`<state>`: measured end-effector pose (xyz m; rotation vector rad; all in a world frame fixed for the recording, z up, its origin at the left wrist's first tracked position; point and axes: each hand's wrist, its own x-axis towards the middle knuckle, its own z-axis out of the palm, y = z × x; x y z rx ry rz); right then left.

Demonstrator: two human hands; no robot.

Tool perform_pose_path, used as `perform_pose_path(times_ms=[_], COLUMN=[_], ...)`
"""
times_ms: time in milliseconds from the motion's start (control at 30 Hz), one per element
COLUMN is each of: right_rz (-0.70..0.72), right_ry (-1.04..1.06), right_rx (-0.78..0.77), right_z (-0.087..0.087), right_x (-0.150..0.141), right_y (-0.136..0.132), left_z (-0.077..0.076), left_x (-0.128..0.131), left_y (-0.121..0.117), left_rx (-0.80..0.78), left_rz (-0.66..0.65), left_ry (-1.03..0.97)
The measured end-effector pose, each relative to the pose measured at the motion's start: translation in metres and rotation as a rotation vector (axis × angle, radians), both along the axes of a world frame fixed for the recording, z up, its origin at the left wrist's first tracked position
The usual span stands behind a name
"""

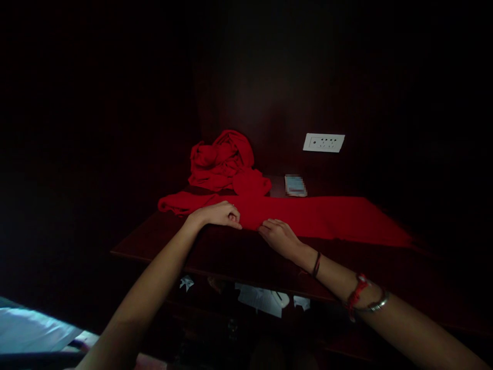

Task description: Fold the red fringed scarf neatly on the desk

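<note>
A long red scarf (331, 218) lies stretched from left to right along a dark wooden tabletop, its right end looking frayed. My left hand (221, 213) rests on its near part with curled fingers, seemingly pinching the fabric. To the right of it, my right hand (280, 237) has its fingers closed on the scarf's near edge. A small gap separates the two hands. Behind the left part sits a crumpled heap of red cloth (223, 159); whether it joins the scarf cannot be made out. The fingertips of both hands are partly hidden.
A small pale-blue flat object (295, 185), blurred, lies behind the scarf. On the dark wall is a white power socket (324, 143). Beneath the tabletop (215, 254), a lower shelf holds white papers (260, 299). Light bedding-like fabric (31, 329) shows at lower left. The surroundings are very dim.
</note>
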<state>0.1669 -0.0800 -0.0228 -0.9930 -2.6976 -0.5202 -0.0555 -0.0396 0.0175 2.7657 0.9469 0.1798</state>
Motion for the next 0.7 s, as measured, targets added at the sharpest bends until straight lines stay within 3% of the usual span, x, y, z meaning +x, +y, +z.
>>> perform_pose_path(times_ms=[133, 267, 400, 567, 633, 700], right_rz=[-0.003, 0.028, 0.057, 0.056, 0.056, 0.059], right_ry=[-0.011, -0.002, -0.015, -0.041, -0.036, -0.021], right_rx=[0.003, 0.012, 0.007, -0.033, -0.032, -0.015], right_z=[0.0, -0.001, -0.002, 0.001, 0.001, -0.001], right_x=[-0.001, 0.0, -0.001, -0.001, -0.001, -0.002], right_y=[-0.002, -0.003, -0.003, -0.005, -0.005, -0.003], left_z=[0.005, -0.008, -0.018, -0.003, -0.001, -0.008], left_x=[0.012, 0.027, 0.03, 0.033, 0.041, 0.05], left_y=[-0.004, -0.004, 0.014, 0.043, 0.044, 0.041], left_rx=[0.023, 0.008, 0.029, 0.105, 0.171, 0.169], left_rz=[-0.083, -0.183, -0.004, 0.335, 0.297, 0.114], left_ry=[-0.121, 0.023, 0.247, 0.466, 0.399, 0.28])
